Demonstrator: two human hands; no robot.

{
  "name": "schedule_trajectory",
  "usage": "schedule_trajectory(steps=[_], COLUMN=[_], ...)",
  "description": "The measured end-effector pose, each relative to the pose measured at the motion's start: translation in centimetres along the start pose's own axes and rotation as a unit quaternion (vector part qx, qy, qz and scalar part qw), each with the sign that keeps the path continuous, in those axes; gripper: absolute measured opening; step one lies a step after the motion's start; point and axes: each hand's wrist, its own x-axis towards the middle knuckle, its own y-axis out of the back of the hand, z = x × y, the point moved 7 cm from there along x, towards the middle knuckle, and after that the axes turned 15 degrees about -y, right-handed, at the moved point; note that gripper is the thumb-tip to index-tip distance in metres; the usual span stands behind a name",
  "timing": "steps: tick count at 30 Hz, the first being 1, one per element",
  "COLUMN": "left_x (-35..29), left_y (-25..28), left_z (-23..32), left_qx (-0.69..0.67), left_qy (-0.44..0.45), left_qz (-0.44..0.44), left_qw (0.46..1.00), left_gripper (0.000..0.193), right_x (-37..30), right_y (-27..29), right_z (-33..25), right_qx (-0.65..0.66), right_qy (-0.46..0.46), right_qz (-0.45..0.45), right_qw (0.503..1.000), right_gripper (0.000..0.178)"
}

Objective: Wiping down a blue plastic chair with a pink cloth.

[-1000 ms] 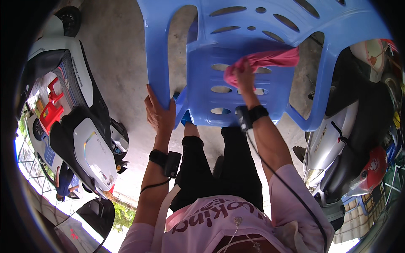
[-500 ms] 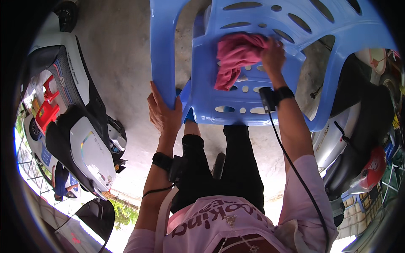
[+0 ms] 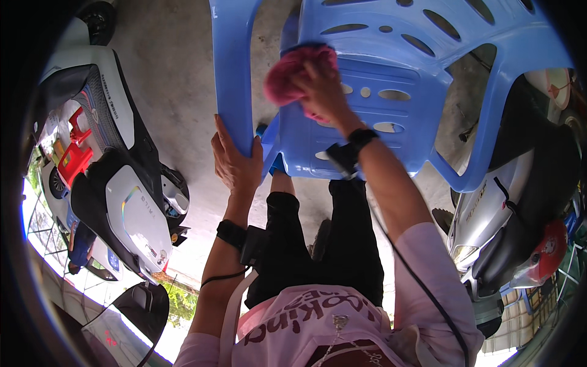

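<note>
A blue plastic armchair (image 3: 379,79) with slotted holes stands in front of me, its seat facing up. My left hand (image 3: 237,162) is wrapped round the front end of its left armrest, thumb on the inner side. Under my right hand (image 3: 324,92) is a bunched pink-red cloth (image 3: 293,67). The right hand's fingers press that cloth against the left rear of the seat, by the backrest's lower edge. Part of the cloth hangs over the seat's left side. Each wrist wears a black strap with a small device and a cable.
A white and black scooter (image 3: 131,214) is parked at the left, and a silver and black one (image 3: 495,208) at the right. A red helmet-like object (image 3: 547,244) sits near the right one. My legs are just before the seat, on grey concrete floor (image 3: 165,73).
My right hand has swept the cloth leftward across the seat, from its right rear to its left rear. The cloth is more bunched. My left hand keeps its hold on the armrest.
</note>
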Motion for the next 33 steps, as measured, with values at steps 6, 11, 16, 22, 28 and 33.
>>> schedule_trajectory(steps=[6,11,16,22,28,33], left_x=[0.1,-0.1,-0.4,-0.7,-0.4,-1.2], left_y=[0.4,0.3,0.6,1.7,1.1,2.2], left_z=[0.2,-0.3,-0.3,-1.1,-0.6,-1.8], left_qx=[-0.014,-0.018,-0.055,-0.120,-0.164,-0.188], left_qy=[0.005,0.010,-0.017,-0.025,-0.040,-0.027], left_qz=[0.011,0.015,0.056,0.118,0.145,0.152], left_qw=[1.000,1.000,0.997,0.986,0.975,0.970], left_gripper=[0.090,0.088,0.078,0.060,0.055,0.056], right_x=[-6.8,-3.8,6.6,8.9,0.6,5.1], right_y=[8.4,15.0,25.0,13.2,0.7,17.8], right_z=[18.1,14.7,-2.5,-6.5,-0.3,-11.0], right_qx=[-0.225,0.139,0.080,0.081,0.159,0.247], right_qy=[-0.241,-0.287,0.001,-0.069,-0.145,-0.030], right_qz=[0.051,0.138,0.368,0.343,-0.023,0.216], right_qw=[0.943,0.938,0.926,0.933,0.976,0.944], right_gripper=[0.048,0.057,0.060,0.044,0.034,0.041])
